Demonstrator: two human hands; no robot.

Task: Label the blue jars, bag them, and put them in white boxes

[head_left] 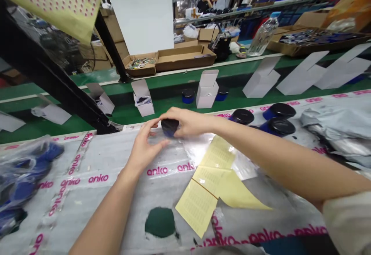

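Observation:
My right hand point(185, 121) grips a small round jar point(169, 127), dark blue with a black top, near the far edge of the covered table. Just left of that jar is my left hand point(147, 141), its fingers and thumb spread apart in a C shape. Its fingertips come close to the jar; whether they touch it I cannot tell. Under and beside my right forearm stand several similar blue jars with black lids point(278, 125). Yellow printed sticker sheets point(214, 174) lie below my right hand, partly over a clear plastic sheet.
Beyond the table edge runs a green conveyor point(171, 112) with open white boxes point(207, 90) and blue jars point(188, 96) on it. Bagged blue items point(26, 170) lie at left, and grey plastic bags point(342, 127) at right. A black post point(66, 73) slants across the left side.

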